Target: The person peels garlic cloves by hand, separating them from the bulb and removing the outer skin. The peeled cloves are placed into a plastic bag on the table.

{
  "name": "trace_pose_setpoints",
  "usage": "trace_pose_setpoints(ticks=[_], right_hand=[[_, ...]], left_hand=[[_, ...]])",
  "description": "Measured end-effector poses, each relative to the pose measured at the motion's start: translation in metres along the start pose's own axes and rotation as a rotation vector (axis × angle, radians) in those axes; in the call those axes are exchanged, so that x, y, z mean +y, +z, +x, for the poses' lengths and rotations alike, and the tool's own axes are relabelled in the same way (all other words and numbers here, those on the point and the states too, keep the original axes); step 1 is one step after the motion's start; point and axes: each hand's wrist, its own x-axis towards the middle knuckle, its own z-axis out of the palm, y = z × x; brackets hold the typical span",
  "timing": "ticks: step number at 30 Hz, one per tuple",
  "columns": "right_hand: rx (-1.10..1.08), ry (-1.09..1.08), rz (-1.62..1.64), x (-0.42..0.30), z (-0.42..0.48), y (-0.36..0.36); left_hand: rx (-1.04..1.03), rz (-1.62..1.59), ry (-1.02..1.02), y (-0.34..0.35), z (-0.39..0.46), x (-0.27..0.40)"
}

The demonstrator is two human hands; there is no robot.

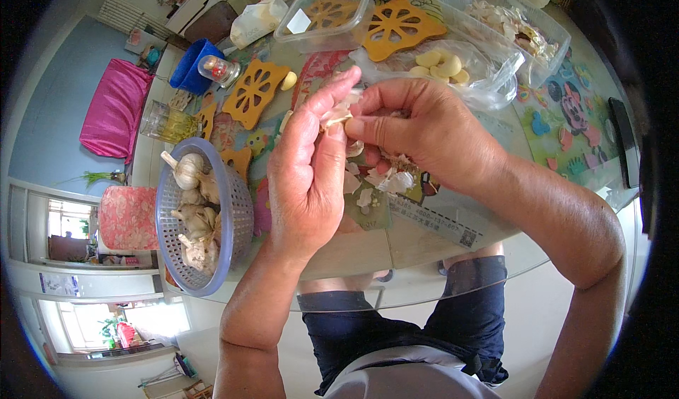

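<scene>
My left hand [307, 179] holds a piece of garlic [334, 119] with papery skin between its thumb and fingers. The thumb and forefinger of my right hand [424, 134] pinch at the same piece from the right; the fingers partly hide it. Loose garlic skins [392, 180] lie on the glass-topped table below my hands. Just beyond my right hand, several peeled cloves [443, 66] rest on a clear plastic bag [496, 75]. Left of my left hand stands a lilac plastic basket [241, 208] with several whole garlic bulbs [199, 219].
A clear tray [554, 44] at the far right holds garlic skins. An empty-looking clear container [323, 41] stands near cut-out yellow trivets [406, 25]. A lone clove [289, 81], a lidded glass jar [218, 71], a glass of tea [171, 122] and a blue bin [186, 70] are left.
</scene>
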Motion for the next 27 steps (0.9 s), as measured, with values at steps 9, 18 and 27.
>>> trace_pose_setpoints(ticks=[9, 18, 27], right_hand=[[0.097, -0.016, -0.138, -0.004, -0.002, 0.002], [0.135, -0.14, -0.228, 0.001, -0.002, 0.008], [0.049, 0.025, -0.03, -0.001, -0.003, 0.003]], left_hand=[[0.02, 0.092, 0.043, 0.004, 0.002, -0.007], [0.159, -0.193, -0.173, 0.008, -0.005, 0.002], [0.157, 0.218, -0.089, 0.0, -0.005, -0.006]])
